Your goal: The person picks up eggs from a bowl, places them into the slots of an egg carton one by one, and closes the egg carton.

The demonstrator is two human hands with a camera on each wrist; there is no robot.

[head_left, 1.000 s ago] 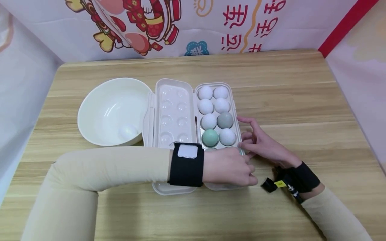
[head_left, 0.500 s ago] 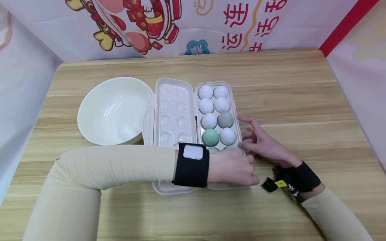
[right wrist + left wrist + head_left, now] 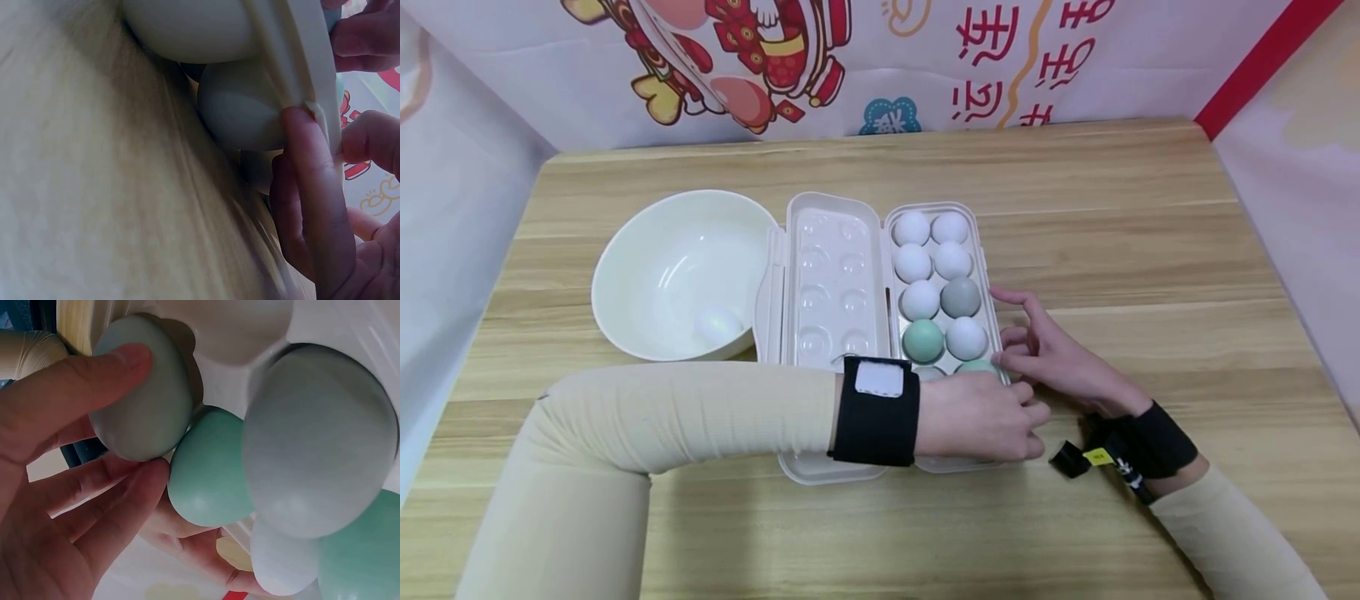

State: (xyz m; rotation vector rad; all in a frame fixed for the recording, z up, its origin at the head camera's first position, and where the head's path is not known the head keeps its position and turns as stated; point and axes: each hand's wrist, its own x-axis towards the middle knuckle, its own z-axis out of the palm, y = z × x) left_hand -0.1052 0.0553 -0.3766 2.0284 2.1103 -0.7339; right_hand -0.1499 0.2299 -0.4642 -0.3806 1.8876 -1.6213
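Observation:
My left hand (image 3: 981, 417) reaches across the near end of a cream egg box (image 3: 832, 279), which lies unfolded. Between thumb and fingers it pinches a grey-green egg (image 3: 153, 415), set in the tray's corner beside a green egg (image 3: 209, 469) and a larger-looking grey egg (image 3: 319, 437). In the head view that hand hides the pinched egg. My right hand (image 3: 1063, 362) holds the tray's right side, thumb and fingers at its rim, as the right wrist view shows. White eggs (image 3: 912, 229), another grey egg (image 3: 959, 297) and another green egg (image 3: 923, 342) fill the farther hollows.
A cream bowl (image 3: 640, 283) stands left of the box, with one white egg (image 3: 718, 325) inside. The lid's edge overlaps the bowl's rim in the head view. A printed cloth (image 3: 1075, 50) hangs behind the wooden table (image 3: 1112, 217).
My left hand has shifted slightly right and its fingers have moved a little, so more of a green egg beside it shows. The right hand stays at the tray's side.

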